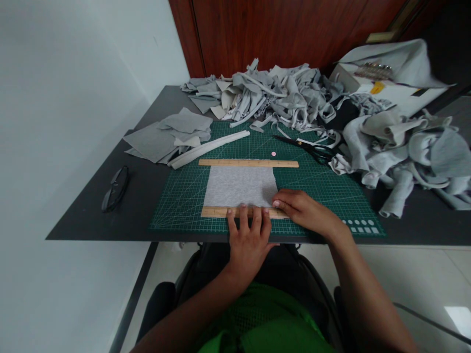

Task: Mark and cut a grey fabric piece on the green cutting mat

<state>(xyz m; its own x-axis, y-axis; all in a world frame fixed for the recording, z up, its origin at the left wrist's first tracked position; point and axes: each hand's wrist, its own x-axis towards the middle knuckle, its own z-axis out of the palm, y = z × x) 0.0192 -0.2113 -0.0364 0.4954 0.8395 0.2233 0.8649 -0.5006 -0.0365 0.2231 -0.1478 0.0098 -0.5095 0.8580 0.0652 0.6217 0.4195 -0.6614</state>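
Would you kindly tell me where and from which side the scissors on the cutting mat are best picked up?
Probably by the dark handle loops at the right end of the scissors, coming from the right. The blades point left across the cutting mat. The right hand is nearer them than the left hand.

You are looking at a soft, even, rather dim picture: daylight seems to come from the left, where the white wall [55, 122] is the brightest area, and a bright patch glares on the floor [458, 318] at the lower right. Shadows under your hands are faint, and the dark tabletop [88, 215] shows little detail. The wide lens bends the tabletop's edges and stretches the corners, and the fabric pile [279, 93] at the far edge looks slightly soft.
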